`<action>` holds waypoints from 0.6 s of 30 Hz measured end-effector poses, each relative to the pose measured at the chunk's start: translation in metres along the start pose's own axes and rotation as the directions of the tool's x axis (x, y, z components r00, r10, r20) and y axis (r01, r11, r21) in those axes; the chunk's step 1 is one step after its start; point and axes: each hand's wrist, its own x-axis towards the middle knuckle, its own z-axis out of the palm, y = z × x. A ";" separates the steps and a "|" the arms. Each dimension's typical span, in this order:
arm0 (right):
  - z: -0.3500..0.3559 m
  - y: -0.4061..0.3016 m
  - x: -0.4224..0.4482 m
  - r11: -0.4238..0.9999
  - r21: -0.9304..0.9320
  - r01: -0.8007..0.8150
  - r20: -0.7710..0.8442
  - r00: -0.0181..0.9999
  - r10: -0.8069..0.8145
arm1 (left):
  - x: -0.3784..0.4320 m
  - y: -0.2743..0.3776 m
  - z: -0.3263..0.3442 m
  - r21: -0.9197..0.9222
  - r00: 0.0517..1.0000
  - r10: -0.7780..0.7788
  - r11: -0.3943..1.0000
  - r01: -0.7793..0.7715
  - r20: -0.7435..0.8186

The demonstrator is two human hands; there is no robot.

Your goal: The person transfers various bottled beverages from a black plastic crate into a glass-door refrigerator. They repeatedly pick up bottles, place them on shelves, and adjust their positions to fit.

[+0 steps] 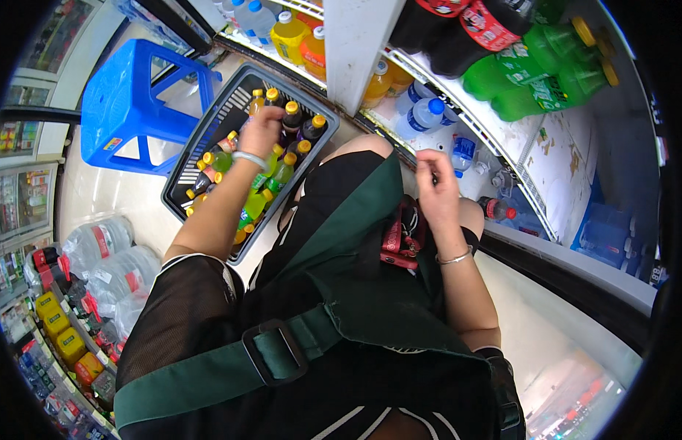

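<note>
My left hand (260, 133), with a pale bangle on its wrist, reaches into a dark grey plastic shopping basket (174, 190) on the floor. Its fingers are over the neck of a dark drink bottle (273, 99); whether they grip it is hidden. Yellow-capped bottles crowd the basket, among them a dark bottle (291, 118) and a green soda bottle (280, 175). Above my knee, at the front of an open drinks cooler, my right hand (437, 190) hangs loosely curled, with nothing visible in it. A thin metal bracelet circles that wrist.
Large cola bottles (492, 25) and green soda bottles (561, 93) lie on the cooler's upper shelf. Below are blue-capped water bottles (421, 118) and a red-capped cola bottle (496, 209). A blue plastic stool (118, 104) stands beyond the basket, and wrapped water jugs (121, 275) sit at the left.
</note>
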 end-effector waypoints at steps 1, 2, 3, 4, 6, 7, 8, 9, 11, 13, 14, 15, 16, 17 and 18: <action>0.011 -0.003 0.000 0.997 -0.052 0.056 0.063 0.997 -0.053 | 0.005 -0.054 -0.015 -0.046 0.994 -0.063 0.997 0.059 -0.085; 0.019 -0.004 0.000 0.999 -0.053 0.005 0.124 0.992 0.002 | 0.007 -0.083 -0.031 0.091 0.975 -0.136 0.984 0.153 -0.174; 0.026 -0.013 0.001 0.996 -0.083 0.038 0.180 0.983 -0.022 | 0.004 -0.115 -0.046 -0.018 0.953 -0.233 0.972 0.234 -0.194; 0.033 -0.012 0.000 0.993 -0.116 0.011 0.219 0.976 0.014 | -0.001 -0.110 -0.056 -0.019 0.939 -0.284 0.958 0.286 -0.192; 0.044 -0.006 0.000 0.981 -0.188 0.053 0.284 0.959 0.002 | -0.013 -0.115 -0.076 0.032 0.927 -0.331 0.939 0.342 -0.175; 0.047 0.001 0.001 0.967 -0.224 0.121 0.312 0.949 -0.046 | -0.018 -0.124 -0.086 0.083 0.931 -0.328 0.935 0.344 -0.160; 0.050 0.004 0.001 0.948 -0.256 0.187 0.341 0.936 -0.093 | -0.024 -0.133 -0.092 0.126 0.933 -0.328 0.929 0.347 -0.148; 0.053 0.000 0.004 0.966 -0.234 0.110 0.341 0.940 -0.024 | -0.030 -0.140 -0.095 0.092 0.932 -0.341 0.931 0.353 -0.127; 0.056 0.000 0.005 0.972 -0.222 0.080 0.361 0.932 0.006 | -0.044 -0.153 -0.096 0.027 0.930 -0.359 0.932 0.362 -0.080; 0.055 -0.004 0.009 0.970 -0.238 0.057 0.389 0.920 0.042 | -0.045 -0.148 -0.090 0.016 0.934 -0.354 0.934 0.356 -0.053; 0.056 -0.005 0.010 0.968 -0.248 0.042 0.397 0.916 0.062 | -0.044 -0.138 -0.085 0.036 0.939 -0.338 0.939 0.341 -0.068; 0.057 -0.004 0.010 0.968 -0.245 0.045 0.395 0.917 0.057 | -0.040 -0.107 -0.081 0.054 0.945 -0.317 0.945 0.322 -0.081; 0.057 -0.004 0.010 0.969 -0.241 0.053 0.398 0.916 0.049 | -0.032 -0.109 -0.073 0.073 0.963 -0.264 0.961 0.267 -0.046; 0.057 -0.003 0.010 0.970 -0.237 0.060 0.400 0.916 0.041 | -0.020 -0.112 -0.065 0.090 0.978 -0.209 0.974 0.209 -0.008; 0.057 -0.003 0.010 0.968 -0.246 0.057 0.397 0.916 0.047 | -0.007 -0.108 -0.049 0.089 0.992 -0.127 0.988 0.128 -0.006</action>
